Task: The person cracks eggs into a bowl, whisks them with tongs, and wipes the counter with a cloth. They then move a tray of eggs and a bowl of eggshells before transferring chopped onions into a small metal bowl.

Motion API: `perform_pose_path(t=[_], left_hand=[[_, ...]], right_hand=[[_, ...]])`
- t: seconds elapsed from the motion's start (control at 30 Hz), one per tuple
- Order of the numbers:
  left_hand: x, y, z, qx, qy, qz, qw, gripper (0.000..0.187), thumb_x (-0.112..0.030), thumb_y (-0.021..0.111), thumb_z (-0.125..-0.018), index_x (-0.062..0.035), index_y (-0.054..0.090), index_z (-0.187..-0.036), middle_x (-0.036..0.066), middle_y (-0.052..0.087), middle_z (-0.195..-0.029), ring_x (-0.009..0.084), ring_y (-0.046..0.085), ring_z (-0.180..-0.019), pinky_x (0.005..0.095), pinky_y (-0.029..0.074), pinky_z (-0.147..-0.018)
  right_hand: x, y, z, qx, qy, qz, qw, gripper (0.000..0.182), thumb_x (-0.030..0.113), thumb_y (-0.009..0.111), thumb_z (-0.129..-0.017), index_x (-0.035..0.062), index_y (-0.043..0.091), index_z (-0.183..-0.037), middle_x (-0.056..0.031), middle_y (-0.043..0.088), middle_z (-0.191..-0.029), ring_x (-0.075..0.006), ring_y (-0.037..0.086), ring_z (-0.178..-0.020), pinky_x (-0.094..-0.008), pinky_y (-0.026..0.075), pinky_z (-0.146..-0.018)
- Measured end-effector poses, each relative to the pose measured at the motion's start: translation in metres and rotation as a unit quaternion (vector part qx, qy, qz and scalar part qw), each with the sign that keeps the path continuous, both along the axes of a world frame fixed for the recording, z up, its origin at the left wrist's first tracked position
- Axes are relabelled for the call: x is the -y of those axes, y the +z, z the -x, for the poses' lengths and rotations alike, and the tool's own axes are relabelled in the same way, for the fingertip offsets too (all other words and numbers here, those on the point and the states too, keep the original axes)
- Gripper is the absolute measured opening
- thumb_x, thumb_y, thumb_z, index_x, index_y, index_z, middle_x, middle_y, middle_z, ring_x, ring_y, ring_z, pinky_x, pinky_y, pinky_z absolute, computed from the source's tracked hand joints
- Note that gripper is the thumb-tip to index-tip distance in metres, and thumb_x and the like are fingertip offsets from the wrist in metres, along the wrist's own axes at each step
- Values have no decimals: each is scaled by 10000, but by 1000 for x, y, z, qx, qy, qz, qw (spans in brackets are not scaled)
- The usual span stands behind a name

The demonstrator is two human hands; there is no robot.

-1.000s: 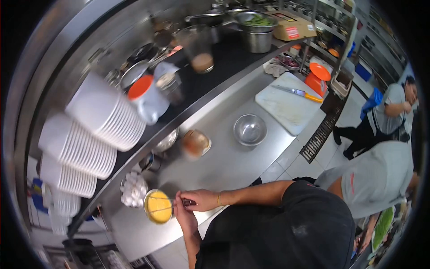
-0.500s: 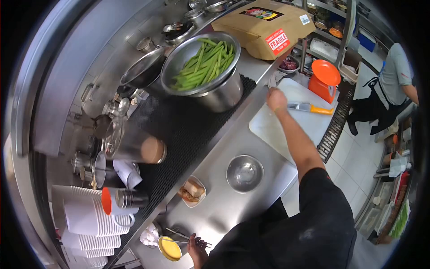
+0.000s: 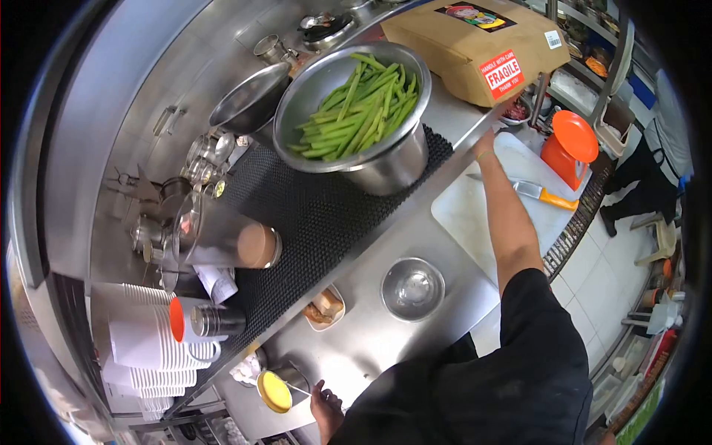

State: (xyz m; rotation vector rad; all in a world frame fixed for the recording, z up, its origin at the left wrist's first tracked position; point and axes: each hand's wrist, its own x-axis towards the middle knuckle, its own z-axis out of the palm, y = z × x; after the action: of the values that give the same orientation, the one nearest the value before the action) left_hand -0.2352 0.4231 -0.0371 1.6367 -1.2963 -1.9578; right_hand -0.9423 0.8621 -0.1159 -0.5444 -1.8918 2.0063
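My left hand (image 3: 326, 410), low in the view, has its fingers curled around the thin metal handle of a small pan of yellow sauce (image 3: 275, 391). The pan tilts beside a dark metal container (image 3: 294, 377). My right arm stretches over a white cutting board (image 3: 469, 211). At its end, my right hand (image 3: 486, 142) is close to the shelf edge, its fingers hidden. On the board, a knife with a yellow handle (image 3: 556, 199) lies next to my forearm. A metal bowl (image 3: 412, 289) and a white dish of bread (image 3: 325, 307) sit on the steel counter between my hands.
On the raised shelf with black matting (image 3: 311, 222) stand a bowl of green beans (image 3: 356, 111) on a steel pot, a blender jar (image 3: 222, 237) and stacked white cups (image 3: 141, 341). A cardboard box (image 3: 475, 52), an orange scale (image 3: 567, 152) and another person (image 3: 653, 163) are farther right.
The view has shifted, so the beans, box and board sit farther right. My right hand has moved further in behind the shelf edge. The sauce pan's angle has changed.
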Motion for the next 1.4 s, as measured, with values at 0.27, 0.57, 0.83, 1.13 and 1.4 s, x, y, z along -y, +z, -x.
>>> perform_pose_path(t=[0.27,0.57,0.83,1.13,1.4], left_hand=[[4,4,-3,-38,-77,62,994,417,-359,597,-1083,-5,615,-1302,10,561,-747,111,541,-617,291,444,-544],[19,-13,-43,-67,-112,101,986,365,-299,593,-1090,25,643,-1250,38,593,-760,103,541,-576,266,435,-514],[13,2,-40,-53,-180,98,977,357,-300,594,-1086,3,678,-1256,46,621,-797,95,568,-618,254,452,-533],[17,4,-45,-74,-168,77,980,325,-287,615,-1091,-20,678,-1265,-24,560,-706,34,441,-501,235,330,-444],[-5,35,-16,-27,-228,296,927,285,-291,666,-1070,-15,716,-1122,-33,576,-694,35,484,-551,235,393,-500]], right_hand=[[47,63,-89,-113,83,433,890,175,226,539,-974,74,609,-1023,-127,640,-1072,-337,636,-939,-489,527,-942],[2,14,-224,-325,259,540,732,355,389,560,-978,109,653,-1175,-151,683,-1223,-324,649,-1077,-528,515,-1011],[156,79,-277,-2,228,581,782,411,463,505,-1036,141,664,-1237,-93,681,-1165,-297,639,-1061,-491,499,-956],[137,66,-351,-24,411,690,596,667,554,470,-1062,84,515,-1533,-127,524,-1589,-377,460,-1477,-556,295,-1281],[270,108,-504,138,596,626,484,616,508,485,-1096,67,481,-1526,-140,553,-1517,-321,525,-1414,-517,399,-1215]])
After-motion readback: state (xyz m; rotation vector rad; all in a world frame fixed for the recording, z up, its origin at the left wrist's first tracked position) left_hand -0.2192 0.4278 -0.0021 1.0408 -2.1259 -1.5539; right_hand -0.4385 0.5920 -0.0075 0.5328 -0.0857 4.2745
